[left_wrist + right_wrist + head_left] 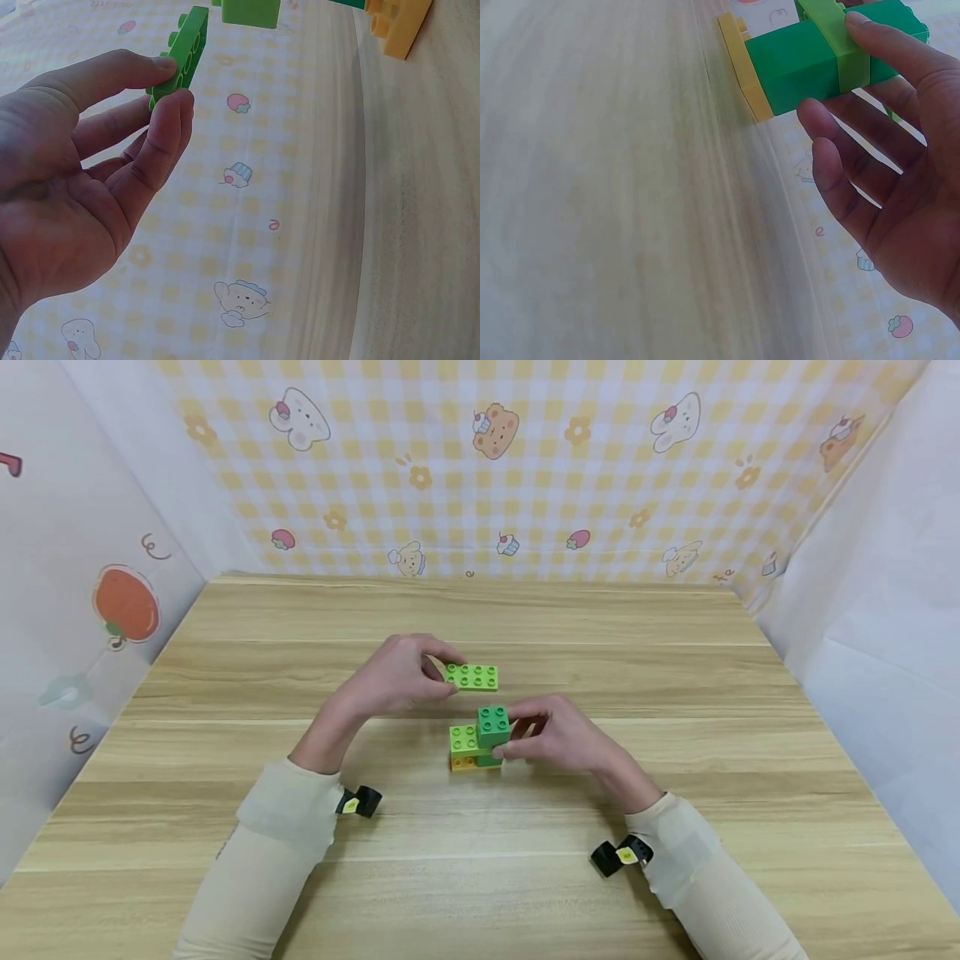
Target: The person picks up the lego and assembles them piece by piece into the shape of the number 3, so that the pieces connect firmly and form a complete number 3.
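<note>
My left hand point(397, 675) pinches one end of a light green toy brick plate point(477, 677), thin and studded, behind the stack. The left wrist view shows this plate point(191, 52) edge-on between thumb and fingers. Below and to its right, my right hand point(561, 735) pinches the upper part of a small stack. On top of that stack is a green square brick point(493, 735); under it lies a light green plate point(462, 737), jutting left. Another green brick point(795, 69) stands below, on a yellow-orange plate point(744, 71) at the bottom.
The wood-grain table point(480, 877) spreads around both hands. A yellow checked cloth point(525, 468) with cartoon figures hangs behind it, and pale sheets point(877, 610) close off the sides. Each wrist carries a black camera point(367, 802) on a strap.
</note>
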The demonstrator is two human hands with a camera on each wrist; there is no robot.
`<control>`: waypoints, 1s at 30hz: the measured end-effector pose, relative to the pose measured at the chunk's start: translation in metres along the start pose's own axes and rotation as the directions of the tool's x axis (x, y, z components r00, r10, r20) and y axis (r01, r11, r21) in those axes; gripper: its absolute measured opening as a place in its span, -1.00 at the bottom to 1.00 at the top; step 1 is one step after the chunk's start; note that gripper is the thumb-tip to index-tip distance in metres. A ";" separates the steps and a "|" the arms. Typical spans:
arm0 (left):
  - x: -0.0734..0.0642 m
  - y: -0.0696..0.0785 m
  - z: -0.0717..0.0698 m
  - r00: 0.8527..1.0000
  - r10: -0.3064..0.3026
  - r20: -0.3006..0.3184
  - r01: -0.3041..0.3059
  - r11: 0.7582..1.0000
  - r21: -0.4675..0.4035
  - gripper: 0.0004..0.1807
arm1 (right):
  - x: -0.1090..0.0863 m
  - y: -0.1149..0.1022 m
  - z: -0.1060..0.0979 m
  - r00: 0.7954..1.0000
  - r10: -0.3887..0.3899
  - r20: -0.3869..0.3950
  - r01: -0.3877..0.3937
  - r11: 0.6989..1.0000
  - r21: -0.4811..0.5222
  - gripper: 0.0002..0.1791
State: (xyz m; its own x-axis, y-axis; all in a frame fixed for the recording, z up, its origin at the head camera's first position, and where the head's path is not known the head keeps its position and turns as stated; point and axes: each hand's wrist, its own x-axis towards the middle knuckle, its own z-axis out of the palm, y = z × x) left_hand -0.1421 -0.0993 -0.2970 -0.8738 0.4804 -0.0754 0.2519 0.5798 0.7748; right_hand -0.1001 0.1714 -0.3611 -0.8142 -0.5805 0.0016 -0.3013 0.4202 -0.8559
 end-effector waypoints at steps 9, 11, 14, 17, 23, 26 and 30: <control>-0.001 -0.001 -0.002 1.000 0.025 0.011 -0.024 0.999 -0.045 -0.58 | 0.000 -0.001 0.000 1.000 0.005 -0.003 -0.005 1.000 0.007 -0.78; -0.001 -0.001 -0.002 1.000 0.027 0.013 -0.026 0.998 -0.051 -0.58 | 0.001 0.000 -0.001 1.000 0.002 -0.003 -0.002 1.000 0.006 -0.78; -0.002 -0.001 -0.002 0.999 0.026 0.019 -0.025 0.998 -0.061 -0.59 | 0.001 0.001 -0.001 1.000 -0.002 -0.001 0.002 1.000 0.004 -0.78; -0.002 0.000 -0.002 0.999 0.023 0.025 -0.021 0.997 -0.077 -0.59 | 0.001 0.001 -0.001 1.000 -0.003 0.000 0.003 1.000 0.001 -0.77; -0.004 0.003 -0.003 0.999 0.026 0.037 -0.022 0.994 -0.102 -0.60 | 0.001 0.001 -0.001 1.000 0.002 -0.005 -0.002 1.000 -0.008 -0.77; -0.005 0.004 -0.003 0.999 0.027 0.042 -0.023 0.994 -0.109 -0.60 | 0.001 0.001 -0.001 1.000 0.008 -0.003 -0.008 1.000 -0.006 -0.77; -0.007 0.006 -0.003 0.999 0.028 0.047 -0.023 0.994 -0.107 -0.60 | 0.000 0.001 -0.001 1.000 0.013 0.000 -0.013 1.000 -0.001 -0.78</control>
State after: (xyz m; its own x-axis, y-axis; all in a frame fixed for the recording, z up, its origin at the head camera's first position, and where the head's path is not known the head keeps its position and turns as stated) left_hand -0.1360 -0.1010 -0.2899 -0.8460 0.5267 -0.0827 0.2261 0.4949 0.8390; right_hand -0.1014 0.1724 -0.3615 -0.8179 -0.5753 -0.0092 -0.2917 0.4284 -0.8552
